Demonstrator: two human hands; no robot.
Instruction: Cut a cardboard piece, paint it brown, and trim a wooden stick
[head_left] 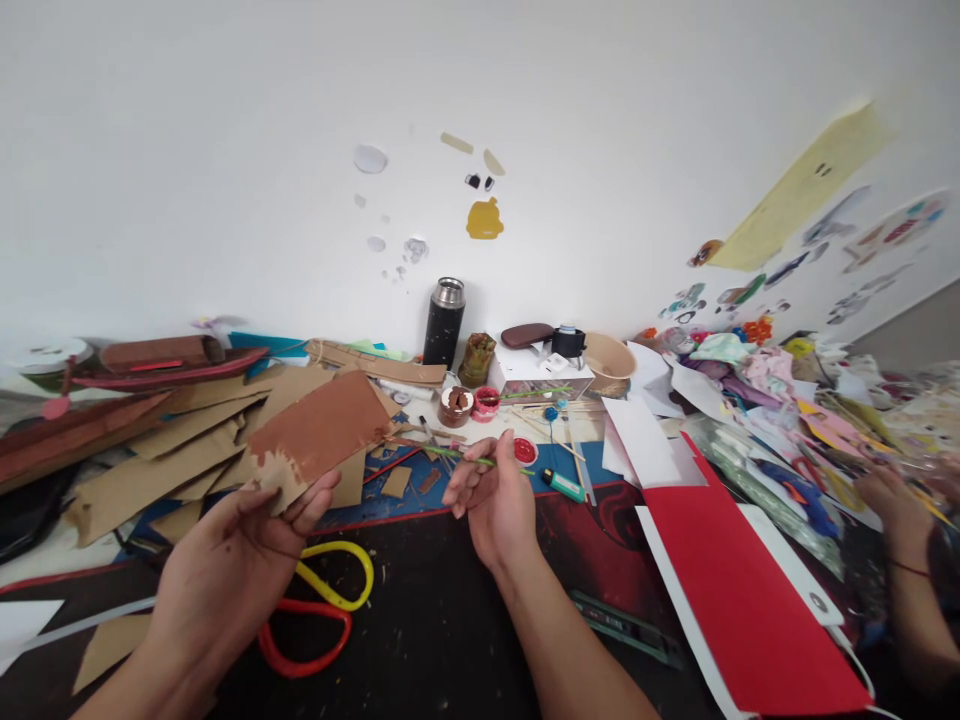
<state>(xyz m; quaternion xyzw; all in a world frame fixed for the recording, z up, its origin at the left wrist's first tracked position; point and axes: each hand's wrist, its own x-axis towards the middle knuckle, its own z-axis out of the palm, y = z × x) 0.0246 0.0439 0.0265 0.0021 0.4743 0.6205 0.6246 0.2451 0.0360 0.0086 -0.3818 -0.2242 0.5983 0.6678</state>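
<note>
My left hand [225,560] grips the lower edge of a cardboard piece [322,425], tilted up over the table. Brown paint covers most of it; the lower left corner is bare. In my right hand [501,505] is a thin paintbrush [442,453] with a green handle, its tip end close to the right edge of the cardboard. Beyond the brush stand a pot of brown paint [455,407] and a red pot [486,403] with another green stick across it. A round lid with red paint [525,452] lies just right of my right hand.
Scissors with a yellow and red handle [366,580] lie under my left wrist. Cardboard scraps [161,465] pile up at left. A black thermos [444,325] stands by the wall. Red paper [742,590] and a green utility knife [626,628] lie right. Another person's hand [896,505] works at far right.
</note>
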